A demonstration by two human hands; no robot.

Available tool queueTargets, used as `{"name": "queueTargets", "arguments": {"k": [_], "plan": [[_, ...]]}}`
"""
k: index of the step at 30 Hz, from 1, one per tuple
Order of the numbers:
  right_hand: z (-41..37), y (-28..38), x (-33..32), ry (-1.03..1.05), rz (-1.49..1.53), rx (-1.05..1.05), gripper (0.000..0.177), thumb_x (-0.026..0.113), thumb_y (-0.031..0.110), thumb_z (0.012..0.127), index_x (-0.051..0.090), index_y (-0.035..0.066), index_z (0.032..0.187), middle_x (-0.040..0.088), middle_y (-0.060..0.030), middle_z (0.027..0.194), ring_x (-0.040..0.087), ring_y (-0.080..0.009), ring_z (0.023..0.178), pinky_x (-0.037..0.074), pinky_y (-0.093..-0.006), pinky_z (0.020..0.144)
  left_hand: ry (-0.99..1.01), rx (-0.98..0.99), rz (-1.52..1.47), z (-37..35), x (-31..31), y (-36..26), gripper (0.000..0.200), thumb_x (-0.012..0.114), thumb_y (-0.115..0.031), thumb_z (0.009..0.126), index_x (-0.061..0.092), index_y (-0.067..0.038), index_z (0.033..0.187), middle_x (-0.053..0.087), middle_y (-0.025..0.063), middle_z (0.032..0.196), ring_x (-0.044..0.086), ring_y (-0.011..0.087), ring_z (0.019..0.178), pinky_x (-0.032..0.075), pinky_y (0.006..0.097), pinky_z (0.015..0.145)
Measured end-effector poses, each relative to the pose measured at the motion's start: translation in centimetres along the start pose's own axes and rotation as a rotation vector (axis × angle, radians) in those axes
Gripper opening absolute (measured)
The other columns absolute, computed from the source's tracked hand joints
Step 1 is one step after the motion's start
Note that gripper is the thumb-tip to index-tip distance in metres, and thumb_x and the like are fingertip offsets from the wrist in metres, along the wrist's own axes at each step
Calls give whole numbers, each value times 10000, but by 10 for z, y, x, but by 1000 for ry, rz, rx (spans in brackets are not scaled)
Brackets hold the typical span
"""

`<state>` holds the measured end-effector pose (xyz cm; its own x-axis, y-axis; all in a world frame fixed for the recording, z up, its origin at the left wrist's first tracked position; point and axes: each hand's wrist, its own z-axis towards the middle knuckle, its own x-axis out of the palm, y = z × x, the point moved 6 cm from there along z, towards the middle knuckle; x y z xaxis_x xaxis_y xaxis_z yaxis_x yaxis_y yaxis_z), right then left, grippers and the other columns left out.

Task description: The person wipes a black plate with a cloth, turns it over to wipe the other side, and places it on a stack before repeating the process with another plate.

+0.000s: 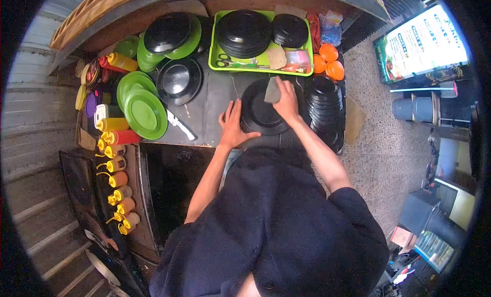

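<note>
A black plate lies flat on the dark table in front of me. With its fingers spread, my left hand rests against the plate's left rim, thumb along the near edge. My right hand grips a folded grey cloth over the plate's upper right part. Whether the cloth presses on the surface is hard to tell. Just right of that hand stands a stack of black plates. To the left are another black plate, several green plates and a white-handled knife.
Behind the plate is a lime-green tray holding stacked black plates, scissors and small packets. Orange lids or cups sit right of it. Several sauce bottles line the left side. A lit menu board stands beyond the right edge.
</note>
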<state>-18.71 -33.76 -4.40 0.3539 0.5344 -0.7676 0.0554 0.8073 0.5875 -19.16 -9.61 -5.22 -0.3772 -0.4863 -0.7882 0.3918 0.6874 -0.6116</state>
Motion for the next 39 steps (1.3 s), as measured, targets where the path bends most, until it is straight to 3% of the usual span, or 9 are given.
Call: {"name": "queueTargets", "arguments": {"k": [3, 8, 10, 14, 18, 25, 27, 31, 39], "plan": [[-2, 17, 28, 15, -12, -44, 909, 797, -45, 683, 493, 48, 1535, 562, -150, 1258, 566, -387, 1220, 521, -463, 1045, -32, 7, -49, 0, 1, 1, 1485, 987, -619, 545, 248, -18, 1684, 314, 166, 1737, 190, 343, 1641, 115, 614, 1264], [-3, 41, 46, 99, 210, -42, 870, 790, -36, 672, 541, 34, 1503, 562, -143, 1278, 562, -378, 1238, 520, -451, 1053, -40, -4, -94, 1, 6, 4, 1480, 1003, -586, 540, 251, -25, 1684, 313, 165, 1738, 167, 339, 1648, 69, 608, 1276], [-9, 58, 41, 241, 186, -191, 862, 774, -49, 676, 547, 33, 1504, 568, -143, 1283, 572, -383, 1228, 519, -452, 1058, -26, -12, -102, -2, 9, 6, 1480, 1007, -579, 537, 252, -28, 1685, 313, 163, 1738, 165, 337, 1650, 60, 604, 1277], [-29, 68, 38, 387, 247, -226, 849, 747, -84, 645, 600, 51, 1471, 599, -130, 1280, 583, -369, 1220, 521, -431, 1054, -28, -3, -86, 1, 10, 5, 1486, 1010, -572, 535, 243, -34, 1689, 309, 152, 1742, 165, 329, 1651, 53, 596, 1279], [-52, 66, 32, 567, 395, -289, 693, 852, 75, 679, 724, 88, 1359, 664, -131, 1195, 628, -340, 1191, 507, -425, 1044, -60, 23, -50, -1, 14, 11, 1499, 1010, -556, 503, 246, -41, 1686, 288, 125, 1756, 168, 327, 1652, 80, 621, 1271], [-55, 39, 18, 852, 521, -178, 506, 824, 73, 719, 791, 73, 1224, 714, -146, 1116, 693, -351, 1106, 543, -421, 955, -39, 29, 20, -4, 8, 1, 1475, 979, -601, 540, 239, -41, 1687, 271, 132, 1762, 168, 333, 1651, 96, 640, 1260], [-37, 27, 22, 623, 411, -193, 520, 779, -5, 689, 785, 51, 1207, 708, -143, 1102, 696, -345, 1105, 548, -399, 955, -67, 47, 10, -6, 4, -4, 1453, 963, -622, 561, 247, -44, 1685, 267, 132, 1764, 169, 347, 1648, 105, 645, 1256], [-2, 47, 5, 181, 361, -49, 805, 742, -86, 669, 635, 78, 1450, 580, -146, 1238, 587, -346, 1203, 505, -397, 1045, -71, 133, 40, -7, 4, -9, 1358, 897, -715, 639, 310, -66, 1677, 287, 142, 1757, 179, 373, 1641, 141, 644, 1238], [2, 54, 36, 258, -24, -260, 822, 695, -123, 711, 586, 76, 1501, 560, -119, 1302, 546, -352, 1202, 516, -448, 1043, -22, 105, 225, -12, 11, -13, 1228, 750, -810, 756, 357, -87, 1667, 264, 88, 1775, 158, 368, 1646, 127, 664, 1244]]}}
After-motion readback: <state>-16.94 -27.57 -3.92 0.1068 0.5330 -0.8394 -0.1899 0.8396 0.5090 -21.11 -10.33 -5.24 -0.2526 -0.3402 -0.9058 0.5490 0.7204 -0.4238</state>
